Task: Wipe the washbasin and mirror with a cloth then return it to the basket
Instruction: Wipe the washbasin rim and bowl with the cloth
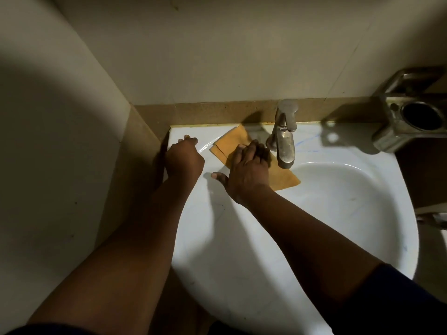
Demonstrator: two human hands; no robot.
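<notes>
Orange cloth (242, 151) pressed flat on rear ledge of white washbasin (338, 201), just left of metal tap (285, 139).

Right hand (246, 170) found laid on cloth, fingers straight and together, thumb spread onto bare porcelain; nothing pinched. Left hand (185, 158) found resting at basin's back-left corner, beside the tiled wall (72, 117), fingers apparently bent at the tips, though dim light left this uncertain. Metal holder (411, 112) noted on wall at right, well apart from cloth.
</notes>
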